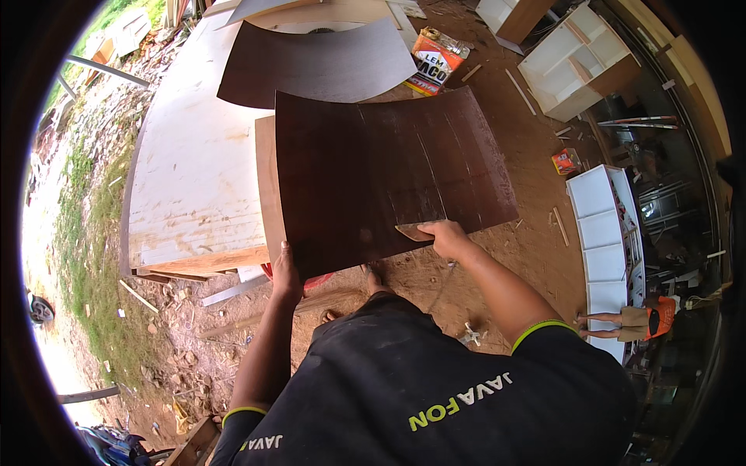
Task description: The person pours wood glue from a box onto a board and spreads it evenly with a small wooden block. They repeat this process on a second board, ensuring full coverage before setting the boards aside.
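A thin, dark brown laminate sheet (349,157) lies before me, bowed upward at its sides. Its surface bears pale streaks and a whitish band along the right side. At its near left corner my left hand (287,271) grips the edge, thumb on top. My right hand (450,239) holds a flat scraper or spreader (412,231) against the sheet near its front edge. Beneath the sheet's left side shows a strip of wooden board (269,169). A second curved sheet (315,64), greyish brown, lies just beyond the first.
The white worktable (192,175) extends left, with a circular saw blade (320,30) at its far end. An orange glue can (434,64) stands beyond the sheet. Cabinet carcasses (574,64) and a white shelf unit (594,227) stand right, near another person (638,323). Wood scraps litter the ground.
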